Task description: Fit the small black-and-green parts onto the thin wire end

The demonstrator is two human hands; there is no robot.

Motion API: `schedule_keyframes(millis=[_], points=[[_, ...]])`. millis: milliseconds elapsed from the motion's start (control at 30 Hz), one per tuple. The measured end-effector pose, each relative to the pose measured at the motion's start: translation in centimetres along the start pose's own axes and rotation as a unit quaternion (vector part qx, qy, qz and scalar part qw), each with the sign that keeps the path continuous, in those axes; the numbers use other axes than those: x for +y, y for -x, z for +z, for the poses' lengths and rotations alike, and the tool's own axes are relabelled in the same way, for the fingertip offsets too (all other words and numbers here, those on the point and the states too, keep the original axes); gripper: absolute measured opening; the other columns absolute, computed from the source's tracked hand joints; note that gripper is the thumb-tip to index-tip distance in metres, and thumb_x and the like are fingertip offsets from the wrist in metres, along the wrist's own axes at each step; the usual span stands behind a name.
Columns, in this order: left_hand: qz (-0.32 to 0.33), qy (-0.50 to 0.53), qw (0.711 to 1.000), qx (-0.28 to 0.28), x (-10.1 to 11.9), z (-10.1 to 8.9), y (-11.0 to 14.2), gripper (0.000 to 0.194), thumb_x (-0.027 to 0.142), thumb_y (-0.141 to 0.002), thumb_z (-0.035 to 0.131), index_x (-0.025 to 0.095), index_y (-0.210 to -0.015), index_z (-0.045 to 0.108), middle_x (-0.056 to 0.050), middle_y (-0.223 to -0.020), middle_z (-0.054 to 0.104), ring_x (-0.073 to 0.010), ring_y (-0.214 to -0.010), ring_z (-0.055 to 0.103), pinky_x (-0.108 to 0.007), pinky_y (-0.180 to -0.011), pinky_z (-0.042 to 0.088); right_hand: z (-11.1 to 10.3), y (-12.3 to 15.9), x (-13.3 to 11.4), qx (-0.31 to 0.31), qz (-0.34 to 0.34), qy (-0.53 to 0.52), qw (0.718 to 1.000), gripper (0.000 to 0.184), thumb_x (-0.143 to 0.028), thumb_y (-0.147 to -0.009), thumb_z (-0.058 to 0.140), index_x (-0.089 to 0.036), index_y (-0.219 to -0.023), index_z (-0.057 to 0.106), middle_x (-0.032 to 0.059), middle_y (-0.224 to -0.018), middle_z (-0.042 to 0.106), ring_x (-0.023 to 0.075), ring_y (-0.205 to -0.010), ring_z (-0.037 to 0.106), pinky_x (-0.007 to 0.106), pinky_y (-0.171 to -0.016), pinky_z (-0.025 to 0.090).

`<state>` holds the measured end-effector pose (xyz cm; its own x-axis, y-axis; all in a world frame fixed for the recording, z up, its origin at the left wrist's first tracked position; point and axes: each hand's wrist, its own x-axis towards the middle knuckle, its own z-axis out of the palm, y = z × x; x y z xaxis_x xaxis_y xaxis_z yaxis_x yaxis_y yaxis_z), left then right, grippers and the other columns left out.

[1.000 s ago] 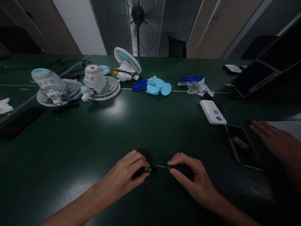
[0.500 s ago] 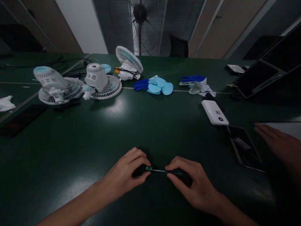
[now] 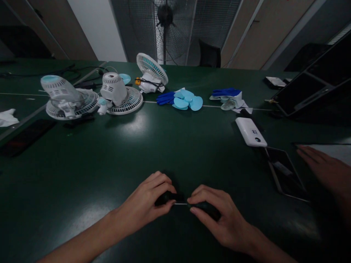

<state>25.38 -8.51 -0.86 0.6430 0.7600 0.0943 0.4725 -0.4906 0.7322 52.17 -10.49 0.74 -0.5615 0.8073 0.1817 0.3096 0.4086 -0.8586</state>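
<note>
My right hand (image 3: pixel 223 213) is wrapped round the dark handle of a screwdriver (image 3: pixel 210 210), which lies nearly level and points left. Its thin metal shaft runs to the fingertips of my left hand (image 3: pixel 153 193). Between thumb and fingers, that hand grips a small black rounded object (image 3: pixel 163 198); a dark part of it sticks out to the right above the shaft. What the screwdriver's tip touches is hidden by my left thumb and fingertips. Both hands are low over the dark green table (image 3: pixel 153 146), near its front.
Three white fan bodies (image 3: pixel 112 89) stand at the back left. Blue fan blades (image 3: pixel 188 99) lie beside blue gloves (image 3: pixel 165 98), with more gloves (image 3: pixel 227 95) farther right. A white power bank (image 3: pixel 250 131) and a phone (image 3: pixel 286 171) lie right. Another person's hand (image 3: pixel 323 164) rests at the right edge.
My right hand and the screwdriver have shifted slightly left and down, bringing the shaft closer to my left hand. The green piece that showed at my left fingertips is out of sight.
</note>
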Motion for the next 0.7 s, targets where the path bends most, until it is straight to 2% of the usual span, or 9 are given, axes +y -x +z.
schedule_keyframes(millis=[167,300,400,467,533,633,700], points=[[0.008,-0.028,1.0,-0.009,0.1,0.0,0.2,0.017,0.025,-0.1,0.062,0.022,-0.116,0.064,-0.008,-0.115,0.065,-0.0223,-0.108,0.059,-0.038,-0.092,0.051,-0.4,0.4,0.2,0.02,0.011,0.008,1.0,0.017,-0.011,-0.097,0.064,-0.022,-0.109,0.068,0.0051,-0.095,0.075,0.0208,-0.085,0.073,0.034,-0.076,0.055],[0.017,-0.064,0.997,-0.047,0.4,-0.2,1.6,0.022,0.022,-0.103,0.054,0.024,-0.124,0.061,-0.009,-0.12,0.065,-0.0213,-0.11,0.06,-0.037,-0.094,0.053,-0.6,0.8,0.9,0.049,0.033,0.014,0.998,0.013,-0.013,-0.097,0.065,-0.022,-0.106,0.069,0.0044,-0.094,0.075,0.0208,-0.084,0.073,0.034,-0.075,0.055],[0.007,-0.081,0.996,-0.047,-1.0,-1.4,3.1,0.027,0.022,-0.106,0.049,0.027,-0.131,0.06,-0.007,-0.121,0.066,-0.0183,-0.111,0.062,-0.031,-0.095,0.055,-0.6,0.9,1.1,0.062,0.035,0.006,0.997,0.013,-0.014,-0.097,0.066,-0.022,-0.106,0.069,0.0041,-0.094,0.075,0.0206,-0.084,0.073,0.034,-0.074,0.055],[-0.017,-0.108,0.994,-0.012,-3.2,-3.4,4.1,0.028,0.026,-0.107,0.048,0.029,-0.13,0.062,-0.006,-0.121,0.067,-0.0178,-0.11,0.063,-0.029,-0.095,0.055,-0.6,0.9,1.2,0.061,0.035,0.001,0.998,0.012,-0.014,-0.097,0.066,-0.022,-0.106,0.069,0.0039,-0.094,0.075,0.0204,-0.084,0.073,0.034,-0.074,0.054],[-0.069,-0.152,0.985,0.041,-6.3,-6.4,5.2,0.027,0.033,-0.106,0.048,0.027,-0.127,0.064,-0.005,-0.121,0.067,-0.0195,-0.11,0.064,-0.03,-0.095,0.055,-0.6,1.0,1.2,0.057,0.037,-0.001,0.998,0.012,-0.015,-0.097,0.067,-0.022,-0.107,0.069,0.0037,-0.094,0.074,0.0203,-0.084,0.073,0.034,-0.074,0.054],[-0.191,-0.224,0.947,0.132,-11.2,-11.8,7.2,0.036,0.046,-0.103,0.048,0.021,-0.122,0.067,-0.007,-0.123,0.066,-0.0235,-0.109,0.065,-0.034,-0.097,0.053,-0.7,1.1,1.2,0.049,0.047,-0.002,0.998,0.012,-0.015,-0.098,0.066,-0.022,-0.107,0.07,0.0039,-0.095,0.074,0.0206,-0.085,0.072,0.035,-0.074,0.054],[-0.265,-0.257,0.912,0.178,-13.9,-15.0,9.1,0.045,0.052,-0.1,0.048,0.018,-0.121,0.067,-0.007,-0.119,0.067,-0.0242,-0.102,0.067,-0.034,-0.09,0.054,-0.7,1.1,1.2,0.048,0.051,-0.001,0.998,0.011,-0.016,-0.098,0.066,-0.022,-0.107,0.07,0.0041,-0.095,0.074,0.0209,-0.085,0.072,0.035,-0.074,0.054]])
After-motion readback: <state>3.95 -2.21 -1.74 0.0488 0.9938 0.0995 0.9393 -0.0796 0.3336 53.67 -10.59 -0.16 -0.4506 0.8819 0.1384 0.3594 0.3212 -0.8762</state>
